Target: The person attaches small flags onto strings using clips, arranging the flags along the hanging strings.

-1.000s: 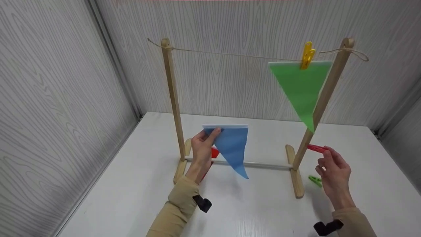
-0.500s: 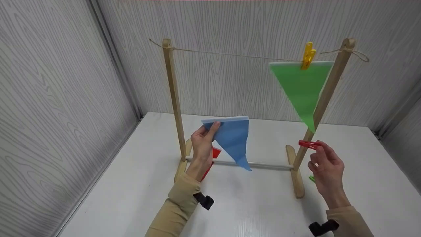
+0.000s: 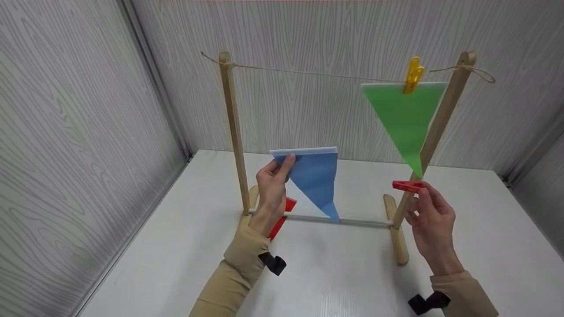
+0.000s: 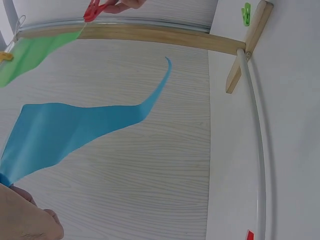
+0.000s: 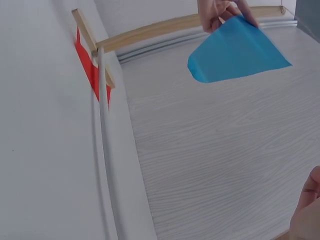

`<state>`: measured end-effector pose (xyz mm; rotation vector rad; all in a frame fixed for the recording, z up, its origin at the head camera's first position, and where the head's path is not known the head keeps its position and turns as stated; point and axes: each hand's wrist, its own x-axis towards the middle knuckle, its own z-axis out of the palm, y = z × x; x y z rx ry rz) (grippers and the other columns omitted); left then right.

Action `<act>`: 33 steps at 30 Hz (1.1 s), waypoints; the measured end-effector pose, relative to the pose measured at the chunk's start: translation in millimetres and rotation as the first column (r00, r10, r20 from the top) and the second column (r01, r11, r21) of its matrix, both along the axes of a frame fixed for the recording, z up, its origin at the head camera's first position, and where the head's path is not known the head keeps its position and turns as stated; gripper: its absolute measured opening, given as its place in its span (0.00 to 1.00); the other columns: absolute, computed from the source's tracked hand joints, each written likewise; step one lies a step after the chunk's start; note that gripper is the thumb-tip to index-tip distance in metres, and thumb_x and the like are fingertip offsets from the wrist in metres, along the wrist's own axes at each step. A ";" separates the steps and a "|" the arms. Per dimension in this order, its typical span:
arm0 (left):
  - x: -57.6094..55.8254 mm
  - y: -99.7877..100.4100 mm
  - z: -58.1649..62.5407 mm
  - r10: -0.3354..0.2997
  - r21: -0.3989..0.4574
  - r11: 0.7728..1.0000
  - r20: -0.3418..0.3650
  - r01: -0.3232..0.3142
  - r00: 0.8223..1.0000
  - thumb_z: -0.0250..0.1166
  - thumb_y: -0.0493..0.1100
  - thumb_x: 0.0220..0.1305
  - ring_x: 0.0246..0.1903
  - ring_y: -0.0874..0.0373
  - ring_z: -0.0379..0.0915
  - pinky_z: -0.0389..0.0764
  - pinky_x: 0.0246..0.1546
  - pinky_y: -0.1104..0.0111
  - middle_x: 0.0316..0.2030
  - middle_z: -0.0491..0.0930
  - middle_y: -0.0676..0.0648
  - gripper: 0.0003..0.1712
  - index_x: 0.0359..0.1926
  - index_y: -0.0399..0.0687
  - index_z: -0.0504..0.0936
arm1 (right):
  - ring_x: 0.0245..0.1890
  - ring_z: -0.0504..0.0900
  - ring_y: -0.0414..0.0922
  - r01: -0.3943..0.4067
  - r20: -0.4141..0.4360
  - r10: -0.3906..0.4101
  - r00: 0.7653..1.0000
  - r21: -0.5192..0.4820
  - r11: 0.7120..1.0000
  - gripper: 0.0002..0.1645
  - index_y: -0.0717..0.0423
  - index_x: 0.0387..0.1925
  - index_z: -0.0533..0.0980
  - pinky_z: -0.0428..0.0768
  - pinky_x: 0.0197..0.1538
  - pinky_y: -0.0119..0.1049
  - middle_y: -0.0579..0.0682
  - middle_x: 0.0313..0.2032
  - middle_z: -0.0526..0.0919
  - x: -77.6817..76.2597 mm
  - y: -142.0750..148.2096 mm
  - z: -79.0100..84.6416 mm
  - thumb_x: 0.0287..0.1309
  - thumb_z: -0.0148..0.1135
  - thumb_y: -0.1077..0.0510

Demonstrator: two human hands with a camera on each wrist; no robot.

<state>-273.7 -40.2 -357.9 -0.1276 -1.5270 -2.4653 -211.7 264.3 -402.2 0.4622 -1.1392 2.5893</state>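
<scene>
My left hand [image 3: 271,191] pinches a blue triangular pennant [image 3: 316,178] near the left end of its white top edge, thumb in front. The pennant hangs point down, below the string [image 3: 308,72]. A red clothespin [image 3: 406,186] is pinched between thumb and fingers of my right hand [image 3: 432,224], just below the tip of a green pennant [image 3: 403,119]. That green one hangs from the string by a yellow clothespin [image 3: 413,75]. In the left wrist view the blue pennant [image 4: 75,130] stretches out from the hand, its narrow tip curling.
Two wooden posts [image 3: 233,132] on feet hold the string, joined low down by a white rod [image 3: 361,221]. Partly behind my left forearm lies a red pennant [image 3: 278,225]. A green clothespin [image 4: 246,14] lies on the white table near the right foot.
My left hand has lifted the blue pennant slightly toward the string. My right hand has moved left and up with the red clothespin, now in front of the right post.
</scene>
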 end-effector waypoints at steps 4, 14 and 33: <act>0.6 0.1 4.8 -0.002 -0.033 0.999 -0.011 0.002 1.000 0.65 0.38 0.69 0.53 0.49 0.85 0.72 0.70 0.55 0.48 0.88 0.40 0.18 0.56 0.33 0.82 | 0.32 0.80 0.42 -0.026 -0.042 0.026 0.999 0.006 1.000 0.16 0.61 0.55 0.80 0.77 0.28 0.28 0.52 0.41 0.85 1.9 -7.0 8.0 0.74 0.49 0.65; -1.2 2.8 15.4 -0.013 -0.046 0.999 -0.071 0.010 0.997 0.64 0.36 0.69 0.48 0.57 0.86 0.73 0.68 0.57 0.45 0.89 0.41 0.17 0.54 0.30 0.82 | 0.28 0.78 0.44 -0.054 -0.131 0.057 0.990 0.025 0.998 0.16 0.63 0.55 0.79 0.73 0.23 0.30 0.53 0.31 0.82 -1.7 -22.7 27.2 0.73 0.48 0.68; -8.4 6.7 32.5 -0.032 -0.074 0.997 -0.110 0.024 0.993 0.64 0.38 0.70 0.48 0.57 0.84 0.71 0.71 0.54 0.43 0.89 0.44 0.16 0.54 0.34 0.82 | 0.29 0.81 0.42 0.020 -0.166 -0.002 0.986 0.108 0.994 0.13 0.59 0.52 0.81 0.80 0.26 0.29 0.52 0.38 0.83 -25.8 -48.3 71.7 0.69 0.58 0.63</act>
